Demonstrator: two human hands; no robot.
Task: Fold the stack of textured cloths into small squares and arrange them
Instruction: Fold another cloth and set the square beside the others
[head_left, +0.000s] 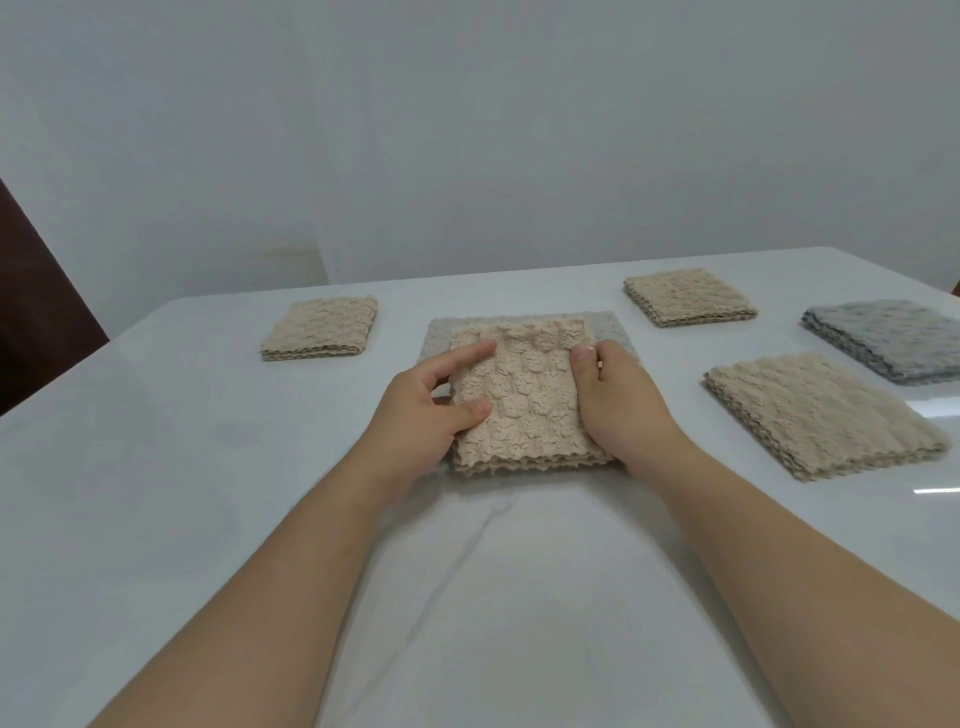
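your left grip (423, 410) and right grip (621, 400) clamp the folded beige cloth (524, 395) from both sides, atop a pale grey cloth (605, 327) on the tabletop (156, 467). further out lie a left folded square (319, 328), two right beige squares (688, 297) and a grey square (891, 338).

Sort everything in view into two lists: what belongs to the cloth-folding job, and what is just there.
Part of the job:
- beige cloth being folded, held by left hand and right hand
- grey cloth beneath it
- folded beige squares: far left, far right, near right
- folded grey square

Just there:
- white table
- dark chair at the left edge
- wall
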